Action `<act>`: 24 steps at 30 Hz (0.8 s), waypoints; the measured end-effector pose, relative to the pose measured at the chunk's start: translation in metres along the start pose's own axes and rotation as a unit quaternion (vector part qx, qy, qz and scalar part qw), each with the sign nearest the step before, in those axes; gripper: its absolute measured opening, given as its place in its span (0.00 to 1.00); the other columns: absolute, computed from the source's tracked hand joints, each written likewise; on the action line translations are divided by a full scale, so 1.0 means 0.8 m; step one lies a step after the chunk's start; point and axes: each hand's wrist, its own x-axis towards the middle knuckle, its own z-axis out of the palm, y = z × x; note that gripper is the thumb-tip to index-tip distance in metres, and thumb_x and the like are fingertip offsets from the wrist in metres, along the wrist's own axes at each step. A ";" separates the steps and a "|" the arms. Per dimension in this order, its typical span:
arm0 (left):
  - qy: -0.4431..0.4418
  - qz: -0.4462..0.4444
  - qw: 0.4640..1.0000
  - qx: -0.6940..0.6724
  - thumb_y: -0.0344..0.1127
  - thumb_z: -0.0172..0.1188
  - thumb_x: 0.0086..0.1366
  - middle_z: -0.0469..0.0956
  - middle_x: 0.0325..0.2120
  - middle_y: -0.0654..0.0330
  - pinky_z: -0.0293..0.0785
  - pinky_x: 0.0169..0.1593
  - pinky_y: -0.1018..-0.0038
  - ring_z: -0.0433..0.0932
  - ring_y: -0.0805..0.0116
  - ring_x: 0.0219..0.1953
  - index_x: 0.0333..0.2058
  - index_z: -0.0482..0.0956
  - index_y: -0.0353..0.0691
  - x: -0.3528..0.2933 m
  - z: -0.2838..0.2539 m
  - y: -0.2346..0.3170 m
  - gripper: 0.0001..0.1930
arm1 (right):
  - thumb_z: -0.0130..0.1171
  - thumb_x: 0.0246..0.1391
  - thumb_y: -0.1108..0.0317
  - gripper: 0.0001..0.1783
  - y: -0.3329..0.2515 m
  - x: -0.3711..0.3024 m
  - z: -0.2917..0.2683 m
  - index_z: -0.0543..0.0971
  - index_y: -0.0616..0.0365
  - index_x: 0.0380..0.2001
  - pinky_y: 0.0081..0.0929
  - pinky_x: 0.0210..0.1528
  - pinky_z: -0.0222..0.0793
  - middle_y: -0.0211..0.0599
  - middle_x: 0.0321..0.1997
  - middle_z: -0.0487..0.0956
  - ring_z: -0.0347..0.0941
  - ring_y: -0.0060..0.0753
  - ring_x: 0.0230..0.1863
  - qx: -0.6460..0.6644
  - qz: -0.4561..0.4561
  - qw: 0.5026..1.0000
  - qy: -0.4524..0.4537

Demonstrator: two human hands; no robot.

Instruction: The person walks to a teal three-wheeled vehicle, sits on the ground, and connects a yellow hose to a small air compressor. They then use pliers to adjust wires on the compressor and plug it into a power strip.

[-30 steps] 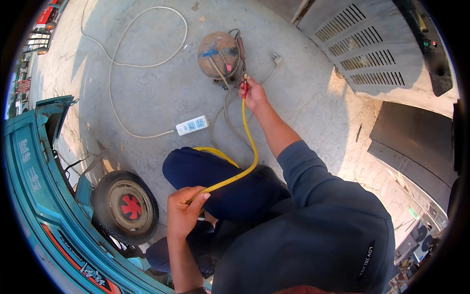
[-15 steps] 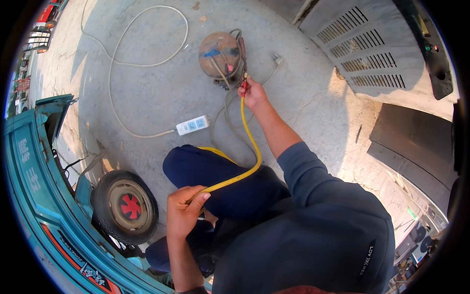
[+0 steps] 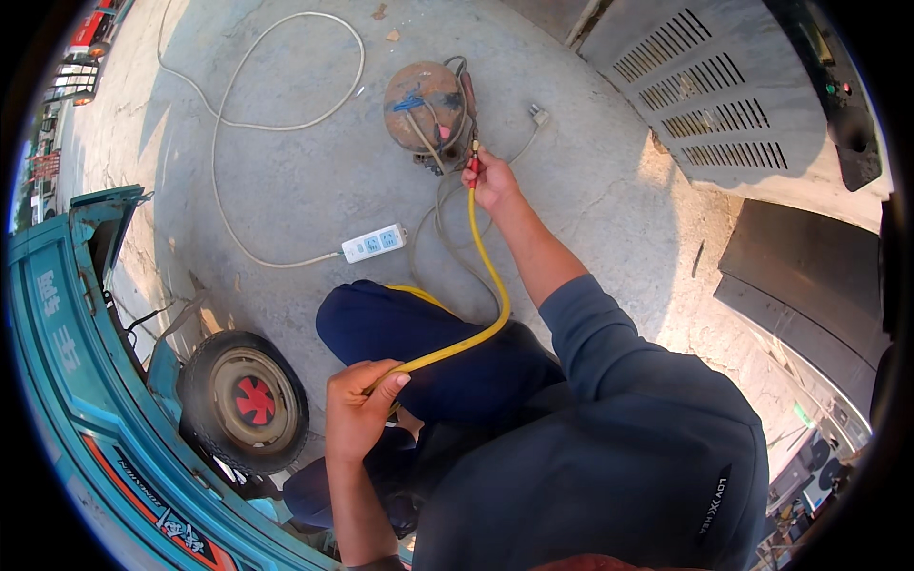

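Observation:
A yellow hose [image 3: 488, 269] runs in a curve between my two hands, passing over my bent knee. My left hand [image 3: 356, 404] is closed around its lower part, thumb on top. With my right hand [image 3: 494, 181] I grip the red fitting [image 3: 474, 169] at the far end of the hose. A brass-coloured tip [image 3: 475, 146] shows just beyond the fingers. Right by that tip stands a round, rusty brown machine [image 3: 416, 98], with a blue piece on its top and a dark handle-like part [image 3: 467, 93] at its side. Whether the tip touches the machine's fittings, I cannot tell.
A white power strip [image 3: 374, 244] lies on the concrete, its pale cable [image 3: 215, 162] looping to the far left. A loose plug [image 3: 540, 116] lies right of the machine. At left is a teal vehicle [image 3: 67, 314] with a wheel [image 3: 246, 400]; at right, a slotted metal panel [image 3: 709, 95].
Almost nothing differs. Both hands keep their hold on the hose and its fitting, and the view has shifted very slightly.

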 end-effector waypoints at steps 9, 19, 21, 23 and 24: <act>0.004 -0.013 1.000 -0.008 0.28 0.70 0.63 0.82 0.28 0.58 0.72 0.33 0.76 0.77 0.74 0.29 0.39 0.86 0.29 -0.005 0.003 -0.005 0.08 | 0.53 0.70 0.66 0.07 -0.002 -0.010 0.012 0.76 0.56 0.38 0.23 0.22 0.62 0.33 0.30 0.74 0.66 0.27 0.25 0.002 -0.003 1.000 -0.019; 0.008 -0.027 0.999 -0.019 0.28 0.69 0.64 0.82 0.28 0.59 0.71 0.34 0.77 0.76 0.75 0.30 0.40 0.86 0.30 -0.011 0.008 -0.008 0.08 | 0.52 0.72 0.62 0.11 0.002 -0.012 0.020 0.74 0.54 0.35 0.23 0.21 0.60 0.30 0.26 0.69 0.61 0.26 0.22 -0.046 -0.029 0.999 0.001; 0.010 -0.014 1.000 -0.018 0.28 0.69 0.64 0.82 0.28 0.59 0.71 0.34 0.77 0.76 0.75 0.30 0.40 0.86 0.30 -0.010 0.011 -0.011 0.08 | 0.51 0.73 0.60 0.13 0.004 -0.012 0.024 0.74 0.54 0.34 0.24 0.21 0.60 0.29 0.26 0.68 0.60 0.26 0.22 -0.042 -0.027 0.999 0.018; 0.010 -0.014 1.000 -0.017 0.28 0.69 0.64 0.82 0.28 0.59 0.70 0.34 0.77 0.76 0.75 0.30 0.40 0.86 0.30 -0.010 0.011 -0.011 0.09 | 0.51 0.73 0.58 0.13 0.002 -0.015 0.025 0.73 0.53 0.34 0.24 0.21 0.60 0.29 0.26 0.68 0.59 0.26 0.21 -0.047 -0.020 0.999 0.002; 0.008 -0.020 1.000 -0.018 0.29 0.69 0.64 0.82 0.28 0.59 0.70 0.34 0.77 0.76 0.75 0.30 0.40 0.86 0.30 -0.009 0.011 -0.010 0.09 | 0.51 0.73 0.57 0.14 -0.001 -0.013 0.023 0.73 0.52 0.34 0.24 0.21 0.59 0.29 0.26 0.68 0.59 0.26 0.21 -0.050 -0.018 0.999 -0.006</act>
